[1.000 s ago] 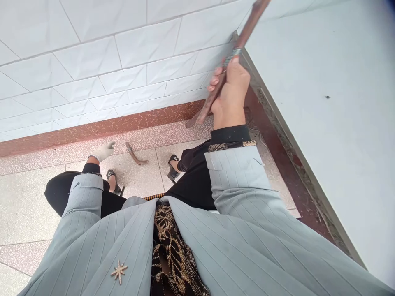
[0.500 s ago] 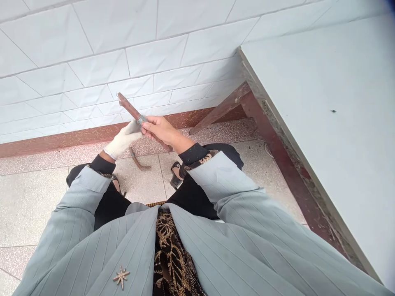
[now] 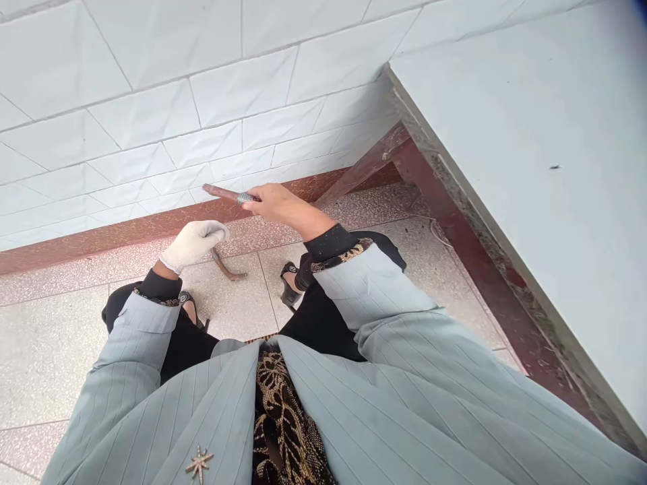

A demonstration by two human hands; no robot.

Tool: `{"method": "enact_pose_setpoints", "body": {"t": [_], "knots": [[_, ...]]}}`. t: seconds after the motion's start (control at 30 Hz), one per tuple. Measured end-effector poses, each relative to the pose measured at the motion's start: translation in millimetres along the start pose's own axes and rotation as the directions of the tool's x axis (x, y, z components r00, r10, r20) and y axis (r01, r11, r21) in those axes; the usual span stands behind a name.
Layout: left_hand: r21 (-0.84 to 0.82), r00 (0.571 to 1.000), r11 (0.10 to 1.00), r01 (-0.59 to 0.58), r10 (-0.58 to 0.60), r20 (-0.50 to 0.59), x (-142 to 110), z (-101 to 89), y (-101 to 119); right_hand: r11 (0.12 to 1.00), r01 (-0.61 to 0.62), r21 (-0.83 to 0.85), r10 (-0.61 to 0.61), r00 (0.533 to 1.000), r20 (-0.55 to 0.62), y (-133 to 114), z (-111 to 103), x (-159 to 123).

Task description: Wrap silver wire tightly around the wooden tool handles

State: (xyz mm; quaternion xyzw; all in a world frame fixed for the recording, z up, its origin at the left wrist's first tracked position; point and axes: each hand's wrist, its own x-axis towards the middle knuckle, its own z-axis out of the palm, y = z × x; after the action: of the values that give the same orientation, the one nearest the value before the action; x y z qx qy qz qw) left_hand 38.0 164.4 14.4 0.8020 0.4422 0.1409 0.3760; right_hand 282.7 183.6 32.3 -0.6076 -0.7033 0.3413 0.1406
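Note:
My right hand (image 3: pixel 275 202), bare, is closed around a brown wooden stick (image 3: pixel 220 191). Thin grey wire (image 3: pixel 244 198) is wound in a tight band around the stick beside my thumb. The rest of the stick is hidden behind the hand. Lower and to the left, my left hand (image 3: pixel 195 244) wears a white knitted glove and is apart from the stick. Its fingers are bent in towards the thumb; whatever may be between them is too small to see. A short bent piece of branch (image 3: pixel 227 269) lies on the floor just below the gloved fingertips.
A white-topped table (image 3: pixel 530 168) with a reddish-brown frame (image 3: pixel 449 222) stands on the right. Ahead rises a white tiled wall (image 3: pixel 141 121) with a red-brown skirting (image 3: pixel 116 232). My two dark shoes (image 3: pixel 290 286) rest on the speckled tile floor (image 3: pixel 55 350).
My left hand has come off the stick and moved down and left. My right hand has moved slightly right, and the stick in it has turned closer to level.

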Motion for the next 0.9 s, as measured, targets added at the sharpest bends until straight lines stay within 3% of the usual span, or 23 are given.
{"method": "enact_pose_setpoints", "body": {"t": [0.13, 0.2, 0.27, 0.3, 0.37, 0.43, 0.47, 0.5, 0.57, 0.6, 0.67, 0.77, 0.83, 0.9], "knots": [[0.275, 0.998, 0.962, -0.003, -0.014, 0.062, -1, 4.3, 1, 0.931, 0.059, -0.360, -0.010, 0.991, 0.137, 0, 10, -1], [0.350, 0.996, 0.936, -0.022, -0.011, 0.092, -3, 6.4, 3, 0.897, 0.096, -0.432, 0.006, 0.974, 0.227, -3, 21, -4], [0.371, 0.989, 0.927, -0.064, 0.010, 0.146, -4, 7.7, 4, 0.891, 0.156, -0.427, 0.035, 0.913, 0.406, -7, 32, -9], [0.356, 0.983, 0.930, -0.091, 0.027, 0.181, -4, 7.9, 3, 0.906, 0.192, -0.378, 0.042, 0.847, 0.531, -9, 35, -11], [0.268, 0.969, 0.955, -0.131, 0.066, 0.240, -4, 7.3, -2, 0.959, 0.227, -0.170, -0.016, 0.639, 0.769, -11, 34, -16], [0.120, 0.965, 0.984, -0.128, 0.096, 0.244, -4, 4.8, -10, 0.976, 0.174, 0.127, -0.197, 0.482, 0.854, -11, 23, -21], [0.045, 0.973, 0.993, -0.112, 0.100, 0.206, -4, 3.3, -14, 0.956, 0.138, 0.259, -0.293, 0.518, 0.804, -9, 15, -23], [-0.015, 0.984, 0.996, -0.094, 0.095, 0.153, -4, 2.0, -17, 0.927, 0.117, 0.356, -0.349, 0.613, 0.708, -8, 7, -24], [-0.084, 0.996, 0.995, -0.054, 0.060, 0.061, -6, 1.5, -22, 0.876, 0.072, 0.476, -0.321, 0.825, 0.466, -3, -6, -26], [-0.101, 0.998, 0.994, -0.033, 0.037, 0.046, -8, 3.1, -23, 0.863, 0.053, 0.503, -0.273, 0.886, 0.375, 0, -9, -27], [-0.133, 0.995, 0.991, 0.017, -0.004, 0.097, -11, 10.2, -21, 0.853, 0.017, 0.522, -0.193, 0.939, 0.286, 4, -7, -25], [-0.177, 0.974, 0.983, 0.054, -0.013, 0.228, -14, 25.8, -15, 0.892, -0.001, 0.451, -0.120, 0.963, 0.240, 6, 6, -18], [-0.156, 0.962, 0.987, 0.027, 0.016, 0.272, -14, 33.6, -12, 0.965, 0.003, 0.262, -0.047, 0.986, 0.161, 6, 14, -12], [-0.101, 0.957, 0.995, -0.019, 0.047, 0.287, -13, 36.0, -11, 0.999, 0.023, -0.032, -0.019, 0.995, 0.099, 4, 21, -7]]}}
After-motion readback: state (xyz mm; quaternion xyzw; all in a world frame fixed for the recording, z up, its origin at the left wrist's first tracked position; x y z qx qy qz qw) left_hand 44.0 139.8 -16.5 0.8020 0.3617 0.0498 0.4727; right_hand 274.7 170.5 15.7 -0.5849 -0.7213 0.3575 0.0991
